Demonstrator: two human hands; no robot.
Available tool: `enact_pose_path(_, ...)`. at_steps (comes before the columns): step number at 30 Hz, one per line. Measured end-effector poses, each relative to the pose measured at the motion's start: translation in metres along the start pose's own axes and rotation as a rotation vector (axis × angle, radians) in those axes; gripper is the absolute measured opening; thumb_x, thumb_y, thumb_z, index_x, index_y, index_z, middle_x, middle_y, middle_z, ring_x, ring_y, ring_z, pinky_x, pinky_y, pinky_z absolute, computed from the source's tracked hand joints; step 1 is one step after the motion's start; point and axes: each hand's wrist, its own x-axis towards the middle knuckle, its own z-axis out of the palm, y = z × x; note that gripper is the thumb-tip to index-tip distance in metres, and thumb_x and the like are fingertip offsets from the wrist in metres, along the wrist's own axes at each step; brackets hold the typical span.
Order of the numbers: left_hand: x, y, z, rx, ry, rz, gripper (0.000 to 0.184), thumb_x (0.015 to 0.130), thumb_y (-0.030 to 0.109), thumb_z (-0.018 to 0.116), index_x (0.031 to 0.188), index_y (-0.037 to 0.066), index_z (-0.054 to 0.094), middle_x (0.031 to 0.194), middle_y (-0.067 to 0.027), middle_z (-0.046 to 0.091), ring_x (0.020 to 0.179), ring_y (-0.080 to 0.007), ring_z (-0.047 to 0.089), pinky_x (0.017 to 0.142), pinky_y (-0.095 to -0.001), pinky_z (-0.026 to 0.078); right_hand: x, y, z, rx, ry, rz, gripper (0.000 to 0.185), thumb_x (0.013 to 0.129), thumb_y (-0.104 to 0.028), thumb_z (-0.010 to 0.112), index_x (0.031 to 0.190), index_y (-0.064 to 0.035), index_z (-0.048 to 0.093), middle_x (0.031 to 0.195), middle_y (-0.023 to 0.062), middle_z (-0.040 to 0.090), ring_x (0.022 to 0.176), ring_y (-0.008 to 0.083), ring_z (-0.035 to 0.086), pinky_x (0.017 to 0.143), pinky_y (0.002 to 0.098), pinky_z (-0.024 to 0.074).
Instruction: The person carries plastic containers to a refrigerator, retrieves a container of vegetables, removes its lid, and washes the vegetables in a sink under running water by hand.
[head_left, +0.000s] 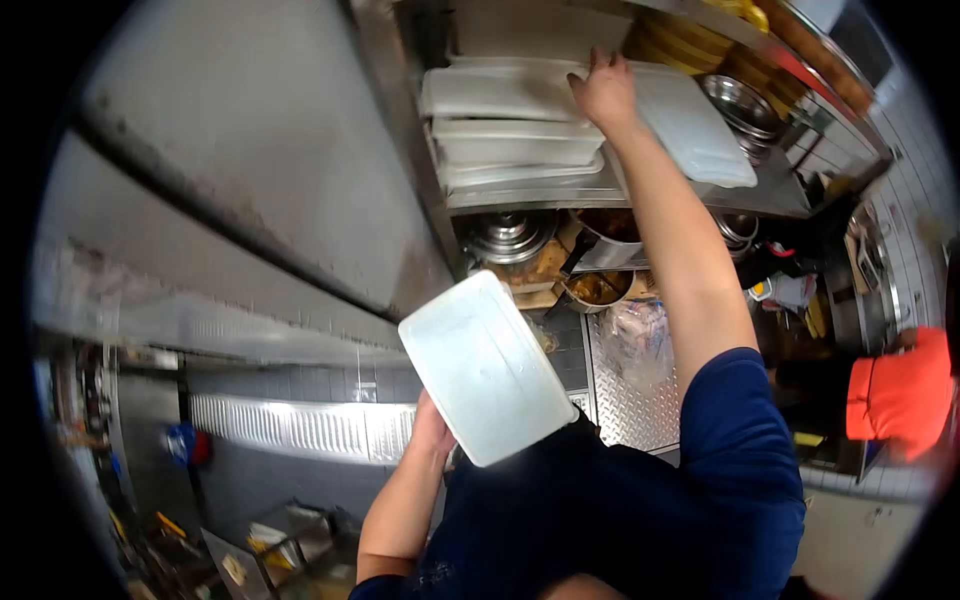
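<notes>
A white lidded container is held tilted in front of my chest. My left hand grips its lower left edge, with the fingers mostly hidden beneath it. My right hand reaches up to the metal shelf, its fingers apart, over the gap between stacked white containers and a large white lid or tray. Nothing shows in my right hand; whether it touches the containers is unclear.
Steel bowls stand at the shelf's right. Below are pots of food and a plastic bag. A steel cabinet is close on the left. A person in an orange top is at the right.
</notes>
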Motion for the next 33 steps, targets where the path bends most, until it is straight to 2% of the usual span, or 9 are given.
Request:
enact_pose_path(2, 0.015, -0.017, -0.015, 0.036, -0.069, 0.072, 0.051, 0.097, 0.023, 0.062, 0.136, -0.006, 0.048, 0.124, -0.0183, 0.063, 0.107, -0.0278, 0.067, 0.086, -0.0389, 0.059, -0.025, -0.028, -0.029, 0.071, 0.224, -0.231, 0.056, 0.088, -0.033, 0.071, 0.133, -0.0023, 0.057, 0.130, 0.0264, 0.059, 0.120, 0.0429, 0.056, 0.100, 0.0433, 0.0480)
enact_pose_path(4, 0.006, -0.028, -0.005, -0.004, -0.048, 0.133, 0.052, 0.097, 0.022, 0.062, 0.138, -0.006, 0.047, 0.126, -0.0184, 0.062, 0.108, -0.0274, 0.067, 0.088, -0.0381, 0.058, -0.071, -0.047, -0.071, 0.470, -0.069, -0.270, 0.056, 0.090, -0.036, 0.070, 0.133, -0.0021, 0.058, 0.125, 0.0255, 0.062, 0.120, 0.0386, 0.059, 0.099, 0.0425, 0.0482)
enact_pose_path(6, 0.000, -0.043, 0.001, -0.047, -0.042, 0.188, 0.052, 0.097, 0.022, 0.061, 0.139, -0.006, 0.046, 0.128, -0.0184, 0.062, 0.109, -0.0269, 0.066, 0.090, -0.0373, 0.057, -0.137, -0.051, -0.105, 0.835, -0.699, -0.004, 0.059, 0.095, -0.045, 0.063, 0.137, -0.0033, 0.057, 0.119, 0.0143, 0.066, 0.099, 0.0211, 0.064, 0.087, 0.0350, 0.0523)
enact_pose_path(7, 0.000, -0.051, 0.002, -0.070, -0.050, 0.211, 0.052, 0.097, 0.021, 0.061, 0.139, -0.006, 0.046, 0.129, -0.0184, 0.061, 0.110, -0.0266, 0.066, 0.091, -0.0370, 0.057, -0.157, -0.063, -0.153, 0.834, -1.068, 0.049, 0.077, 0.096, -0.060, 0.053, 0.141, 0.0016, 0.050, 0.136, 0.0216, 0.059, 0.125, 0.0302, 0.058, 0.106, 0.0408, 0.0457)
enact_pose_path(11, -0.007, -0.092, 0.002, -0.082, 0.037, 0.321, 0.051, 0.097, 0.019, 0.060, 0.139, -0.005, 0.046, 0.130, -0.0180, 0.061, 0.111, -0.0256, 0.066, 0.094, -0.0367, 0.056, -0.242, -0.037, -0.184, 0.974, -1.656, -0.050, 0.088, 0.092, -0.056, 0.062, 0.154, -0.0016, 0.031, 0.142, 0.0259, 0.052, 0.126, 0.0358, 0.057, 0.108, 0.0450, 0.0441)
enact_pose_path(13, -0.009, -0.109, 0.005, -0.126, 0.076, 0.358, 0.049, 0.096, 0.017, 0.059, 0.139, -0.004, 0.047, 0.129, -0.0175, 0.061, 0.112, -0.0251, 0.066, 0.094, -0.0370, 0.055, -0.266, -0.029, -0.189, 0.954, -1.620, -0.206, 0.086, 0.092, -0.047, 0.068, 0.154, -0.0019, 0.030, 0.137, 0.0243, 0.057, 0.122, 0.0321, 0.060, 0.105, 0.0407, 0.0465)
enact_pose_path(19, -0.020, -0.148, -0.001, -0.237, 0.141, 0.456, 0.051, 0.089, 0.008, 0.057, 0.138, -0.004, 0.048, 0.125, -0.0146, 0.063, 0.109, -0.0238, 0.066, 0.094, -0.0360, 0.055, -0.267, -0.028, -0.184, 0.961, -1.748, -0.094, 0.078, 0.093, -0.037, 0.069, 0.153, -0.0018, 0.034, 0.134, 0.0194, 0.059, 0.118, 0.0256, 0.061, 0.101, 0.0357, 0.0473)
enact_pose_path(29, -0.105, -0.152, -0.034, -0.285, 0.459, 0.657, 0.061, 0.078, 0.011, 0.053, 0.137, -0.002, 0.046, 0.123, -0.0149, 0.061, 0.112, -0.0265, 0.062, 0.099, -0.0393, 0.052, -0.295, -0.121, -0.182, 1.218, -2.137, 0.343, 0.061, 0.097, -0.032, 0.061, 0.148, -0.0040, 0.042, 0.132, 0.0082, 0.060, 0.116, 0.0152, 0.058, 0.092, 0.0297, 0.0481)
enact_pose_path(33, -0.163, -0.128, -0.033, -0.357, 0.733, 0.799, 0.021, 0.079, 0.012, 0.056, 0.098, 0.003, 0.058, 0.091, -0.0080, 0.059, 0.080, -0.0190, 0.056, 0.072, -0.0352, 0.046, -0.314, -0.201, -0.181, 1.309, -2.144, 0.241, 0.059, 0.097, -0.034, 0.060, 0.145, -0.0040, 0.045, 0.123, 0.0059, 0.063, 0.106, 0.0129, 0.061, 0.083, 0.0284, 0.0518)
